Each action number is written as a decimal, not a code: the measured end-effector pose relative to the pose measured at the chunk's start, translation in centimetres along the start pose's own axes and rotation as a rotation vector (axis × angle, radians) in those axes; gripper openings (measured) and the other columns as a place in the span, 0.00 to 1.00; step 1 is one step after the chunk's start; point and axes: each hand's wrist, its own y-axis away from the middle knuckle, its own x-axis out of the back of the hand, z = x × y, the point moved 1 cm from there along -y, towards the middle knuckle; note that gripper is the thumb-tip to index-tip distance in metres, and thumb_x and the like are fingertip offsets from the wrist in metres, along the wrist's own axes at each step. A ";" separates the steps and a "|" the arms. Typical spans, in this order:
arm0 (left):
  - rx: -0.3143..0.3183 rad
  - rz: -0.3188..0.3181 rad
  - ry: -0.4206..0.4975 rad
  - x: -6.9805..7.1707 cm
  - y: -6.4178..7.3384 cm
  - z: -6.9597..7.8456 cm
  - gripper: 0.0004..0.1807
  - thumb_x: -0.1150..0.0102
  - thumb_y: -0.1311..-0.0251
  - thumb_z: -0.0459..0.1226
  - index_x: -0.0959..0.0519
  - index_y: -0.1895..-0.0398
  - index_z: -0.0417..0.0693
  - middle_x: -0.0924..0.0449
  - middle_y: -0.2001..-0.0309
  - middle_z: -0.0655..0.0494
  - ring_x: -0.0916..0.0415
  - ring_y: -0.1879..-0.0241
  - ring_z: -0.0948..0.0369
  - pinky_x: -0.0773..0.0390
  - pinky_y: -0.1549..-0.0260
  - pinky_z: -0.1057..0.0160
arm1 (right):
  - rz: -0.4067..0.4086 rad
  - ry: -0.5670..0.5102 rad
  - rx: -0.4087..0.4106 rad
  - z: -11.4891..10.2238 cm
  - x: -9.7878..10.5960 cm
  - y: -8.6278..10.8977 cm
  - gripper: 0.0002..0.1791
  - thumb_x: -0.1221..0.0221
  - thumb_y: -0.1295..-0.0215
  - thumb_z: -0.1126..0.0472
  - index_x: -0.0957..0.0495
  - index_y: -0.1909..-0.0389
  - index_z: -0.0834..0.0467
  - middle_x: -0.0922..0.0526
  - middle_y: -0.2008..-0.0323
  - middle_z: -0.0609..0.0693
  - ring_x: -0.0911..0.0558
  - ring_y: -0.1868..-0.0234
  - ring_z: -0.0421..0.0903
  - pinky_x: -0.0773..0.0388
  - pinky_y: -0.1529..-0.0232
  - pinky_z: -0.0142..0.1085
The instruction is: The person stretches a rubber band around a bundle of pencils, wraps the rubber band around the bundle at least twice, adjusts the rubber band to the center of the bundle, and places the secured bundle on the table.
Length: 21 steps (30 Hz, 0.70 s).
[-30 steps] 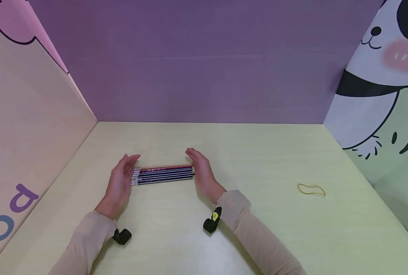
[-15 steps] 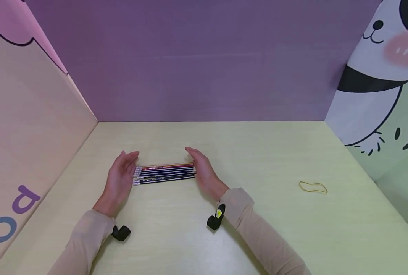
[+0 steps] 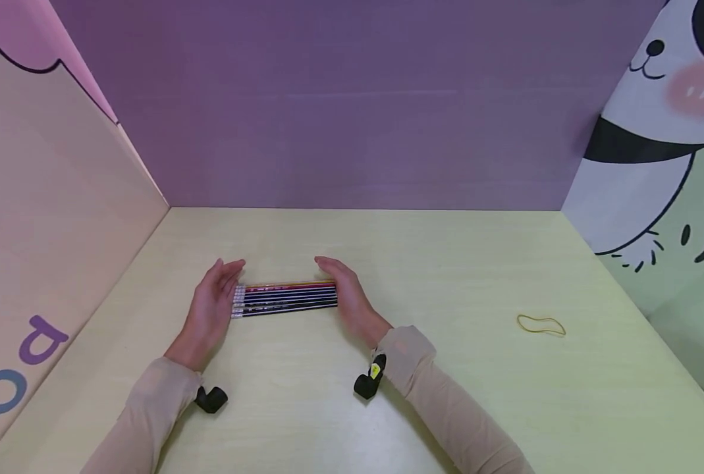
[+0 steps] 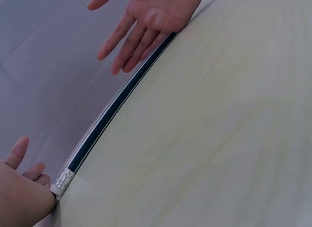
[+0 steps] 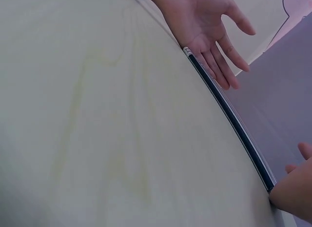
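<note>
A left hand and a right hand are being held at either end of a row of pencils.

Fingers are being held loosely straight, nothing gripped. The pencils, flat between the hands, long axis running palm to palm, are being touched at their eraser ends by the left hand, at the others by the right; neither is nearer. A yellow rubber band, well out to the right hand's right, is being touched by neither.

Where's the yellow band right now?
In the head view, the yellow band lies on the right side of the table, right of the pencils and right hand.
</note>
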 end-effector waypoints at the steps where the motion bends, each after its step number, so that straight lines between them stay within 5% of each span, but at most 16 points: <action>1: 0.007 -0.001 -0.014 0.0 0.1 0.1 0.34 0.60 0.23 0.54 0.44 0.28 0.37 0.54 0.23 0.47 0.60 0.22 0.58 0.61 0.25 0.67 | 0.006 -0.010 0.003 0.0 0.0 0.0 0.27 0.51 0.26 0.56 0.33 0.32 0.68 0.32 0.30 0.55 0.43 0.25 0.49 0.55 0.23 0.44; 5: 0.029 -0.010 -0.088 0.3 0.6 0.5 0.35 0.59 0.23 0.54 0.45 0.27 0.36 0.55 0.22 0.46 0.58 0.22 0.57 0.59 0.25 0.65 | 0.035 -0.024 0.005 0.0 0.0 0.2 0.26 0.52 0.25 0.57 0.31 0.34 0.69 0.31 0.31 0.57 0.39 0.26 0.50 0.51 0.24 0.42; 10: 0.026 -0.034 -0.193 0.5 0.8 0.8 0.32 0.60 0.22 0.52 0.43 0.29 0.37 0.51 0.24 0.44 0.54 0.23 0.55 0.56 0.25 0.62 | 0.057 0.080 -0.025 -0.5 -0.1 0.5 0.24 0.49 0.27 0.55 0.27 0.37 0.65 0.28 0.34 0.55 0.36 0.28 0.50 0.46 0.25 0.44; 15: 0.013 -0.104 -0.226 1.3 0.4 0.9 0.26 0.55 0.22 0.45 0.39 0.33 0.34 0.38 0.31 0.47 0.45 0.26 0.53 0.50 0.26 0.61 | -0.145 0.383 -0.126 -1.2 0.7 0.5 0.30 0.44 0.30 0.43 0.30 0.32 0.52 0.30 0.33 0.48 0.35 0.30 0.48 0.42 0.28 0.48; 18: 0.023 -0.191 -0.420 1.5 0.4 1.7 0.27 0.53 0.23 0.45 0.37 0.32 0.35 0.35 0.33 0.49 0.44 0.28 0.52 0.48 0.26 0.54 | -0.319 0.678 -0.124 -2.0 1.5 0.6 0.40 0.37 0.37 0.39 0.37 0.27 0.48 0.33 0.31 0.47 0.33 0.31 0.47 0.38 0.31 0.48; 21: -0.001 -0.300 -0.794 0.9 0.8 2.5 0.30 0.46 0.27 0.47 0.37 0.30 0.41 0.41 0.28 0.47 0.49 0.26 0.46 0.47 0.29 0.40 | -0.422 0.933 -0.065 -2.4 1.9 0.7 0.46 0.32 0.40 0.46 0.42 0.25 0.51 0.34 0.30 0.49 0.34 0.31 0.47 0.37 0.30 0.44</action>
